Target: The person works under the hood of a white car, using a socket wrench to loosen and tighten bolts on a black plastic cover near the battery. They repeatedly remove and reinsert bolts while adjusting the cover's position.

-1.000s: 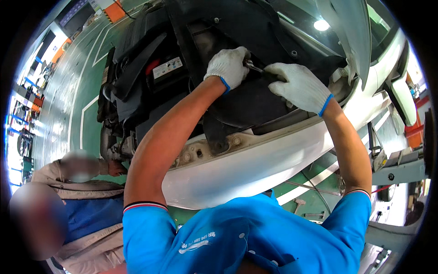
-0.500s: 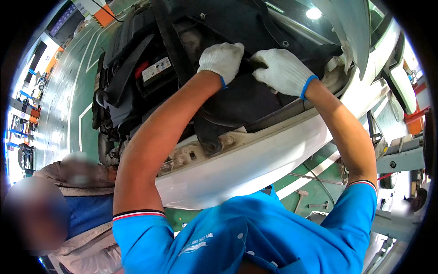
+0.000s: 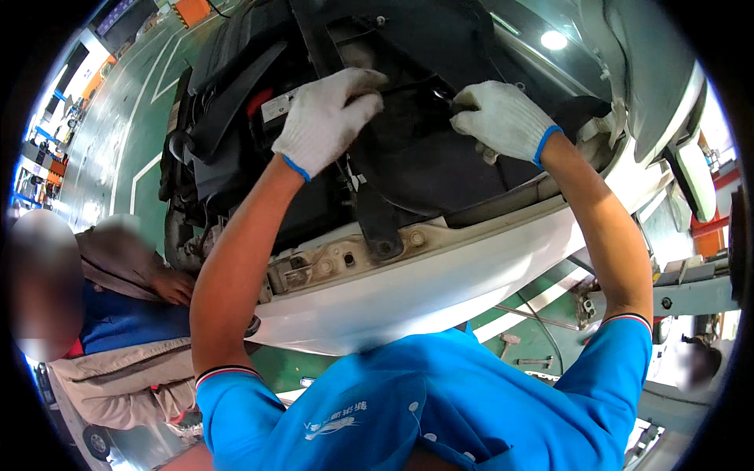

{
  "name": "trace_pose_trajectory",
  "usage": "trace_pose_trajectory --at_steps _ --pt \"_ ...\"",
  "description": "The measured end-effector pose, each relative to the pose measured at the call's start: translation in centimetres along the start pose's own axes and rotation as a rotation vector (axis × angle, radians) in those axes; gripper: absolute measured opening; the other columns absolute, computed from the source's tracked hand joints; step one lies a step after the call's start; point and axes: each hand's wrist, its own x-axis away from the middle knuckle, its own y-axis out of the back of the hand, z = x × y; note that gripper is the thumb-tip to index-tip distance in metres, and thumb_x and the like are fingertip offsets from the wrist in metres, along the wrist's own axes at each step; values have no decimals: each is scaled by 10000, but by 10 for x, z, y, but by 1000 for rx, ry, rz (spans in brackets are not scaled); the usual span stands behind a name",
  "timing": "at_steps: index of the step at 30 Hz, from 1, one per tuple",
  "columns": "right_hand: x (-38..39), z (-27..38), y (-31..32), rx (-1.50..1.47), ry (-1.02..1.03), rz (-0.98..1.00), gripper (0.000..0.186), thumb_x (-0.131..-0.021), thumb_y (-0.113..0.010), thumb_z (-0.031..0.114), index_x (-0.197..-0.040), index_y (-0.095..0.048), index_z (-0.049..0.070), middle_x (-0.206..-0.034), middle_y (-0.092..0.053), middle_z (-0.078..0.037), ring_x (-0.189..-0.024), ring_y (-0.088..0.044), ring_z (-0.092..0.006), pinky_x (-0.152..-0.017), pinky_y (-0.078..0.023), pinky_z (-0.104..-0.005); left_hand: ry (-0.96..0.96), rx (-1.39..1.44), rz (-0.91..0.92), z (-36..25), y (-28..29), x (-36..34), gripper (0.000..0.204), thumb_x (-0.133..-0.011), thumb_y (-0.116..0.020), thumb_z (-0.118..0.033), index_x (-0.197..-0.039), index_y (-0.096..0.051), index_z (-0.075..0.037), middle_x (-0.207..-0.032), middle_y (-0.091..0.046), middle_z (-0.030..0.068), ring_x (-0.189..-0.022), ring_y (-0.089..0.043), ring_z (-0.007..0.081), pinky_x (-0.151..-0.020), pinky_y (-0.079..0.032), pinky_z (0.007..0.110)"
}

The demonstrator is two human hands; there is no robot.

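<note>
Green floor (image 3: pixel 145 216) spreads beyond the white car (image 3: pixel 424 271). Fingers of the left hand (image 3: pixel 326 118) are partly open, holding nothing visible; those of the right hand (image 3: pixel 503 118) curl on a tool (image 3: pixel 441 93), its shiny end above the black cover (image 3: pixel 416 165), battery (image 3: pixel 275 107) farther left.

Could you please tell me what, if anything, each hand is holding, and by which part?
The right hand holds a metal tool by the end hidden in its grip; the left hand is open and looks empty.
</note>
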Motion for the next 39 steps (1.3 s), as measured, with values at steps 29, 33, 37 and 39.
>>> trace_pose_trajectory --at_steps 29,33,37,39 --pt "-43 -51 1 614 613 -449 249 -955 -629 155 -1166 -758 132 -1345 -668 -64 -1215 -635 -302 -1000 -549 -406 -74 -367 26 -73 -63 23 468 -939 -716 -403 -1250 -686 -54 -875 -713 153 -780 -749 337 -705 -607 458" --pt "-65 -59 -13 727 705 -490 232 -932 -604 149 -1075 -786 155 -1391 -638 -77 -1273 -615 -295 -1032 -548 -453 -70 -524 34 -82 -71 17 432 -921 -732 -420 -1178 -697 -74 -847 -696 122 -751 -751 289 -615 -599 439" --pt "-69 -46 -15 838 613 -391 290 -955 -555 148 -1124 -790 158 -1486 -583 -97 -1334 -582 -295 -1109 -506 -466 -43 -613 46 -78 -80 12 340 -928 -725 -385 -1089 -697 -86 -850 -695 105 -734 -748 274 -588 -596 428" --pt "-73 -47 -13 784 574 -329 316 -942 -553 158 -1168 -772 145 -1515 -565 -104 -1383 -540 -299 -1134 -482 -465 -48 -637 30 -75 -81 12 297 -934 -715 -355 -1068 -696 -91 -858 -695 102 -741 -746 276 -601 -599 429"
